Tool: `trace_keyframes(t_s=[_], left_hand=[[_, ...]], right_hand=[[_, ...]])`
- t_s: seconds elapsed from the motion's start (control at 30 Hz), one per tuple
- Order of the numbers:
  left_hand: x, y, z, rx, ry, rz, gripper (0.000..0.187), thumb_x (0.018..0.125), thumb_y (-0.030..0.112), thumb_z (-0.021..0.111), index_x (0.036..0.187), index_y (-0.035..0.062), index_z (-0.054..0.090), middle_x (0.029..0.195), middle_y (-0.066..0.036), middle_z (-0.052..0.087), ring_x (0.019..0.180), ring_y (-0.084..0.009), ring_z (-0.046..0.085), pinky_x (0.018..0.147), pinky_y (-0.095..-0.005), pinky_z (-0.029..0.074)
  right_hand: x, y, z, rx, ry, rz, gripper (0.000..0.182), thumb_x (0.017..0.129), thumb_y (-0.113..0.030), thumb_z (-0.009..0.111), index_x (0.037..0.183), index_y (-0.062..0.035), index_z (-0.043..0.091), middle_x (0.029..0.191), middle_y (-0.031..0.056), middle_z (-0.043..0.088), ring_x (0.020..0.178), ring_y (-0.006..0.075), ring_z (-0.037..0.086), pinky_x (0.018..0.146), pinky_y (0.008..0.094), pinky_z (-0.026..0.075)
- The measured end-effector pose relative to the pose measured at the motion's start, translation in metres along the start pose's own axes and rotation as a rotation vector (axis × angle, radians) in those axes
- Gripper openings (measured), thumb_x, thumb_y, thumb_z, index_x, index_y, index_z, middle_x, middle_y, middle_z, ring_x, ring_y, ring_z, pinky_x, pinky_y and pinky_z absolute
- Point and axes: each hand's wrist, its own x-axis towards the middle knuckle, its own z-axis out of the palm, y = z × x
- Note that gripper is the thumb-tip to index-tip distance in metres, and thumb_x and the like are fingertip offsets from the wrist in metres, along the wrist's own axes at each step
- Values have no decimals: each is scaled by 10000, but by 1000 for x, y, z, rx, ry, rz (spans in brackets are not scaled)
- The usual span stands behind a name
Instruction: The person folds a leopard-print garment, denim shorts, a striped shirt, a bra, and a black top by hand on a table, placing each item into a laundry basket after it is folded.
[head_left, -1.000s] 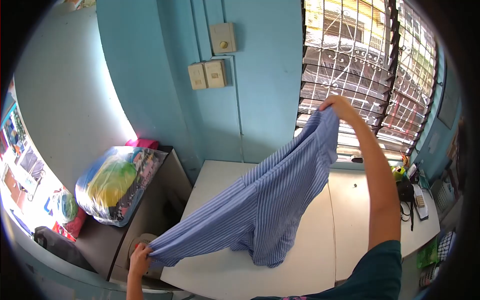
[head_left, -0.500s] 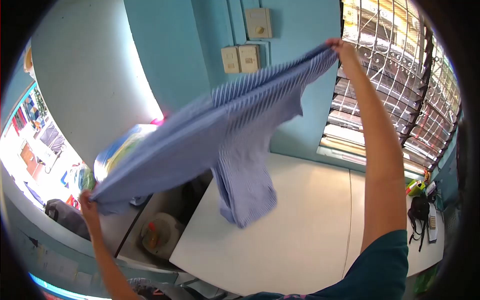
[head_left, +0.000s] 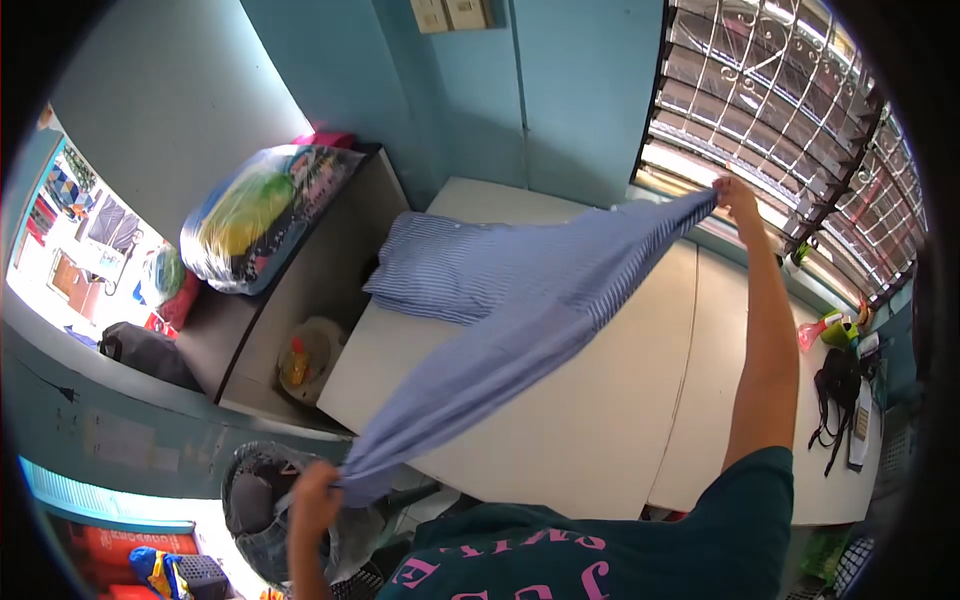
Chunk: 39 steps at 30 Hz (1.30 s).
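A blue-and-white striped cloth is stretched diagonally over the white table. Its folds hide whether it is a garment or a sheet. At the upper right, my right hand is closed on one gathered corner, near the window sill. My left hand grips the opposite end at the lower left, beside the table's near edge and over a bin. Between my hands the cloth hangs in a long fold. Its far part lies on the table near the wall.
Plastic-wrapped bundles sit on a dark-topped cabinet at left. A lined bin stands below my left hand. A black strapped item and a pink spray bottle lie on the table's right side, under the barred window.
Both hands have come down, the left also moving right toward my body. The cloth has dropped from the air, and its far part now rests on the table. My view has tilted downward.
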Motion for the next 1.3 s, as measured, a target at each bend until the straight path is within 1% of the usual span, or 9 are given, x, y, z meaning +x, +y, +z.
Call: trace_keyframes(t_s=[0.13,0.17,0.2,0.27,0.4,0.5,0.9,1.13,1.3], left_hand=[[-31,16,121,-118,-248,38,163,632,31,541,794,41,541,784,-119,526,757,-306,536,653,-373,436],[-37,13,149,-122,-299,58,153,647,48,535,800,51,546,791,-114,526,763,-302,535,655,-373,433],[-41,13,168,-122,-314,59,153,647,48,535,800,51,546,791,-114,526,763,-302,535,655,-373,433],[-43,12,190,-237,-365,26,142,665,77,534,805,65,553,801,-111,523,770,-303,532,655,-378,432],[-33,18,167,-279,-423,-157,182,693,113,538,864,57,564,829,-124,569,742,-291,562,653,-361,444],[-3,11,135,-203,-409,-156,195,701,104,534,886,51,561,820,-138,587,743,-288,578,657,-350,449],[297,52,48,72,-483,284,189,715,119,485,875,75,575,735,-139,580,688,-290,563,634,-370,437],[491,32,172,135,-210,584,266,752,134,484,1010,129,549,979,-101,574,934,-276,549,797,-401,415],[504,-11,257,208,-326,142,280,767,149,520,1045,138,543,1065,-106,532,1005,-293,518,830,-417,414]], right_hand=[[-34,195,12,38,359,22,231,672,-23,517,887,-74,584,752,56,580,632,152,541,534,287,434],[-52,220,22,-456,458,-90,266,647,-17,536,901,-80,583,767,98,586,664,223,561,605,336,450],[-77,204,33,-450,311,169,274,652,-36,543,918,-91,581,810,122,598,761,272,574,693,362,451],[-116,206,73,-458,279,-187,245,706,-24,486,930,-60,578,883,120,583,808,248,556,721,359,435],[-191,164,136,-434,-208,-202,247,736,-10,540,972,-72,577,1027,105,556,990,266,520,863,346,396],[-240,173,146,-455,-198,77,210,755,-71,547,959,-102,586,1020,96,562,1011,272,505,825,401,414],[-324,171,131,-405,14,-37,343,667,64,454,982,-15,562,1164,95,529,1133,281,450,959,367,344],[-311,172,126,-337,76,131,377,670,47,443,1028,-3,551,1124,145,542,1088,308,476,956,373,341],[-312,166,130,-451,182,213,402,698,-26,483,1096,-15,531,1144,136,534,1129,285,450,964,374,309]])
